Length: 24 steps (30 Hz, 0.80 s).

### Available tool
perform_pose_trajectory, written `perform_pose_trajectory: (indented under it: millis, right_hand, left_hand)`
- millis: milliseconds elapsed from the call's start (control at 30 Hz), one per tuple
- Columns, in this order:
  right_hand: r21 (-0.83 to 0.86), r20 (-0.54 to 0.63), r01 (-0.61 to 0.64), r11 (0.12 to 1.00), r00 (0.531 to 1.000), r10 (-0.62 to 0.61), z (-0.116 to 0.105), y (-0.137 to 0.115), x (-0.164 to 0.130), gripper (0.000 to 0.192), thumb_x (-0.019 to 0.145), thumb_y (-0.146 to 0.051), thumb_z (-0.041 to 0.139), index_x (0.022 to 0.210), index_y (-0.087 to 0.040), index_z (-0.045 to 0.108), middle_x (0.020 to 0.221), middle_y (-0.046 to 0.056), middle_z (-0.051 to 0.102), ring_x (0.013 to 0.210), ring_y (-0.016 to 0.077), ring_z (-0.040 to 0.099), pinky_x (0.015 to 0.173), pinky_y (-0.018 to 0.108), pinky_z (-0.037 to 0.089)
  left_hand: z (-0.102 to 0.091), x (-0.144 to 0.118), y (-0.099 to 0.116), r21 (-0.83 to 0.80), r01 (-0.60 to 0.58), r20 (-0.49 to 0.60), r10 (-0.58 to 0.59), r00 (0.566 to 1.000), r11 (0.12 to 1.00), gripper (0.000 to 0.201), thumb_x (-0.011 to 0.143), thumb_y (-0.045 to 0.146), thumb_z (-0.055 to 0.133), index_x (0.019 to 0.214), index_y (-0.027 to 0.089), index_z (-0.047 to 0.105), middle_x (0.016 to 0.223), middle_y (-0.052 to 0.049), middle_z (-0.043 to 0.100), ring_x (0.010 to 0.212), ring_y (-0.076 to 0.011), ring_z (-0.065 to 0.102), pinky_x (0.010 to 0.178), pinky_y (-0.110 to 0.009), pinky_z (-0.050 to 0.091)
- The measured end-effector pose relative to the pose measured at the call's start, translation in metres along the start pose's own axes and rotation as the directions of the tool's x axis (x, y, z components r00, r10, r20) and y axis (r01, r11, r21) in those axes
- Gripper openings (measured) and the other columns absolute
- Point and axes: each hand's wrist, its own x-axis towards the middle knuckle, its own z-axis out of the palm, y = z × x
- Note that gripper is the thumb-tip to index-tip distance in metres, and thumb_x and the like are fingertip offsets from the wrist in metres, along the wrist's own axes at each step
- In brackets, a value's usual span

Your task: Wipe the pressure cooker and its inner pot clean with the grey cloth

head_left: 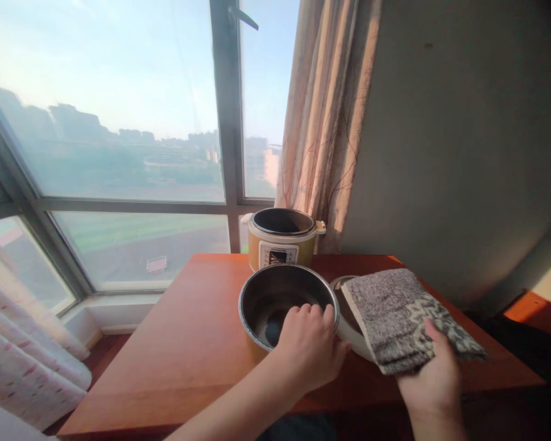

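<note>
My left hand grips the near right rim of a dark metal inner pot that stands on the wooden table. Its fingers curl over the rim into the pot. My right hand holds a folded grey patterned cloth by its near edge. The cloth lies over a white round lid, which is mostly hidden beneath it. Behind the pot stands a yellow electric cooker body, open at the top.
A large window runs behind the table, with a beige curtain at the corner. A grey wall rises on the right. A pale patterned curtain hangs at the lower left.
</note>
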Motion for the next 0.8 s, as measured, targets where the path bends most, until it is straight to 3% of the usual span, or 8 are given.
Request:
perform_pose_trajectory:
  millis: [133,300,433,600,800]
  right_hand:
    - [-0.087,-0.058,0.098,0.991,0.993,-0.104,-0.011,0.001,0.007,0.056,0.072,-0.038,0.07,0.126,-0.027,0.064,0.128,0.004,0.066,0.121,0.0298,0.06,0.104,0.053,0.049]
    - [-0.186,-0.072,0.063,0.981,0.994,-0.078,-0.024,0.023,0.01,0.063,0.071,-0.045,0.069,0.131,-0.026,0.061,0.127,0.007,0.067,0.118,0.0317,0.062,0.094,0.051,0.056]
    - [-0.255,-0.032,0.072,0.964,0.996,-0.083,-0.023,0.046,0.002,0.069,0.07,-0.044,0.072,0.136,-0.026,0.057,0.13,0.007,0.066,0.118,0.033,0.063,0.088,0.049,0.059]
    - [-0.301,0.083,0.134,0.944,0.99,-0.114,-0.012,0.075,-0.017,0.069,0.073,-0.044,0.074,0.137,-0.024,0.057,0.132,0.007,0.066,0.12,0.0323,0.062,0.089,0.044,0.059]
    - [-0.327,0.223,0.166,0.93,0.97,-0.095,-0.002,0.104,-0.036,0.06,0.082,-0.048,0.068,0.136,-0.024,0.058,0.133,0.003,0.067,0.121,0.0274,0.063,0.094,0.038,0.057]
  left_hand:
    - [0.014,-0.006,-0.009,0.059,0.036,0.204,-0.047,0.978,0.998,0.042,0.098,0.039,0.042,0.091,0.012,0.073,0.08,-0.019,0.074,0.075,-0.0349,0.074,0.067,-0.044,0.055]
    - [0.014,-0.019,-0.015,0.043,0.001,0.212,-0.01,0.977,0.999,0.044,0.098,0.041,0.042,0.086,0.015,0.076,0.083,-0.019,0.076,0.077,-0.0345,0.075,0.066,-0.04,0.054]
    - [0.007,-0.036,-0.022,0.017,0.039,0.111,-0.04,0.993,0.999,0.042,0.101,0.039,0.038,0.086,0.019,0.072,0.078,-0.014,0.075,0.073,-0.0305,0.074,0.061,-0.034,0.048]
    - [0.007,-0.057,-0.035,-0.145,0.103,-0.06,-0.113,0.992,0.984,0.035,0.102,0.033,0.036,0.086,0.021,0.064,0.077,-0.006,0.072,0.07,-0.0222,0.07,0.06,-0.029,0.039]
    - [0.032,-0.076,-0.055,-0.426,0.067,-0.31,-0.215,0.926,0.902,0.034,0.103,0.033,0.035,0.086,0.019,0.061,0.078,-0.004,0.068,0.071,-0.0169,0.062,0.067,-0.026,0.041]
